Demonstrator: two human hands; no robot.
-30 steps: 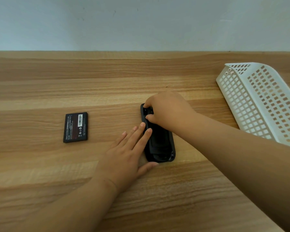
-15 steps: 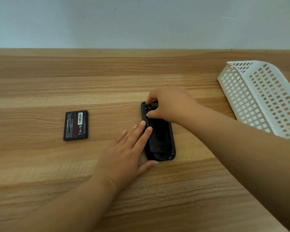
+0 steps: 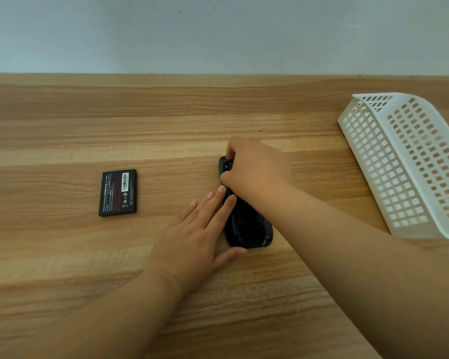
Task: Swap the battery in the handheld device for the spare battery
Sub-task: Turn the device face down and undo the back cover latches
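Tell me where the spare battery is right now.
The spare battery lies flat on the wooden table, untouched, to the left of the left hand and the handheld device.

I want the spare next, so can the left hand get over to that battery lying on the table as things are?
Probably yes. The spare battery lies flat on the bare table to the left of the left hand, nothing between them. That hand is only pressed flat against the device, so it would have to let go first.

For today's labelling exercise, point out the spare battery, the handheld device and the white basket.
spare battery [image 3: 118, 193]: head view, middle of its labelled top face.
handheld device [image 3: 249, 224]: head view, dark back near its lower end.
white basket [image 3: 410, 161]: head view, perforated side wall.
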